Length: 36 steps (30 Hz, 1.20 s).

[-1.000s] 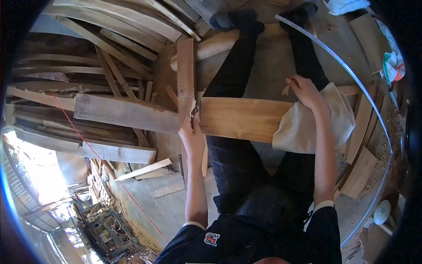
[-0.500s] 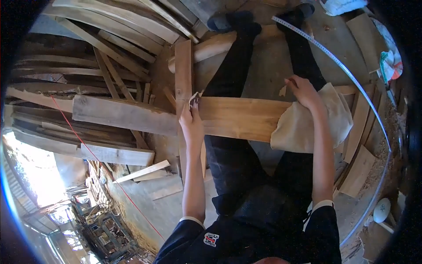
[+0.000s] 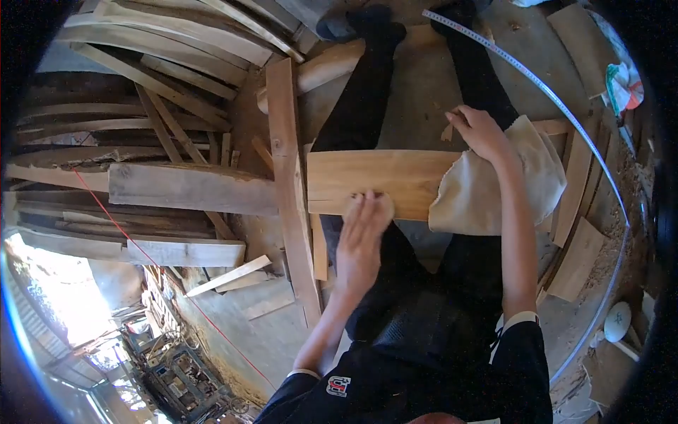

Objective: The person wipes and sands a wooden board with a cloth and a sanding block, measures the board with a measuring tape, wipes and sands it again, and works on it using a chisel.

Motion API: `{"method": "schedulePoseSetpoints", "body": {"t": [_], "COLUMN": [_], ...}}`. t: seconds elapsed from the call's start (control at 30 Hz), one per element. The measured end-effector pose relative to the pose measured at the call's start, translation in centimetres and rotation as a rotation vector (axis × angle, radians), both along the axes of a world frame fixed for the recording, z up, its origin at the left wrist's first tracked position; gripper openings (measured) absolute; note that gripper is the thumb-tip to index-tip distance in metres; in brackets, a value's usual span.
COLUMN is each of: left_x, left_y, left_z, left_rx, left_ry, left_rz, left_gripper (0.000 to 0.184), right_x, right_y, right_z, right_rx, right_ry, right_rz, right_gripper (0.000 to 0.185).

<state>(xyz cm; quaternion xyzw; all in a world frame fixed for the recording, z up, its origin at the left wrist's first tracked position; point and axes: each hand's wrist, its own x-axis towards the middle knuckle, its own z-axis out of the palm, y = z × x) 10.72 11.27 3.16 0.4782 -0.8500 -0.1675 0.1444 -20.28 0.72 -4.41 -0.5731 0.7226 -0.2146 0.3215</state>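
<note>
A smooth, light-brown wooden board [image 3: 381,169] lies crosswise over my thighs. My left hand [image 3: 361,230] presses a small pale folded piece [image 3: 385,205], like sandpaper or cloth, flat against the board's near edge with its fingertips. Most of that piece is hidden under the fingers. A cream cloth [image 3: 470,198] drapes over the board's right end. Above the cloth's far edge is my right hand [image 3: 484,134], fingers stretched out to the left, nothing visible in them; its wrist crosses over the cloth.
Left of the board, an upright plank [image 3: 282,134] stands near a grey plank [image 3: 191,187] and stacked timber [image 3: 162,35]. A tape measure [image 3: 558,102] curves down the right side. A red string [image 3: 120,215] runs at left, above machinery [image 3: 180,378].
My left hand has moved from the board's far left end toward me and right, and now presses the pale piece on the near edge. My right hand has shifted slightly up and left.
</note>
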Motion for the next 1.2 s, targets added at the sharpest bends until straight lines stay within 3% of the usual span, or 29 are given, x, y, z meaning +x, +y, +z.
{"method": "schedulePoseSetpoints", "body": {"t": [0.13,0.27,0.37,0.47,0.57,0.7,0.87,1.0,1.2], "left_x": [2.4,5.0,2.6,-0.3,-3.9,-1.5,3.5,1.5,-6.2], "left_y": [-0.8,-1.9,-1.5,-0.1,1.6,0.2,-2.4,-1.9,0.2], "left_z": [-0.3,-0.2,1.0,-1.4,-0.6,-0.9,-0.6,-0.4,-0.2], "left_rx": [-0.045,-0.057,-0.007,-0.079,0.004,0.019,-0.114,-0.034,0.098], "left_ry": [-0.117,-0.055,-0.023,-0.058,-0.017,0.004,-0.175,-0.207,-0.110], "left_rz": [-0.007,0.306,0.247,-0.017,-0.156,-0.104,0.173,0.195,-0.170], "left_gripper": [0.051,0.044,0.046,0.054,0.057,0.063,0.063,0.075,0.090], "right_x": [0.0,0.1,0.2,0.0,0.0,0.1,0.4,0.3,0.2], "right_y": [0.0,0.0,0.0,0.1,0.0,0.1,0.3,0.5,0.1], "right_z": [0.0,0.1,0.4,-0.2,-0.2,-0.2,0.8,1.3,0.2], "right_rx": [-0.027,-0.016,0.035,-0.023,-0.046,-0.037,-0.052,-0.047,-0.136], "right_ry": [-0.017,-0.003,-0.079,-0.088,-0.031,-0.003,-0.055,-0.020,-0.021], "right_rz": [-0.007,-0.016,-0.051,-0.045,-0.027,-0.052,-0.041,-0.050,-0.036], "right_gripper": [0.039,0.039,0.039,0.039,0.039,0.039,0.039,0.039,0.040]}}
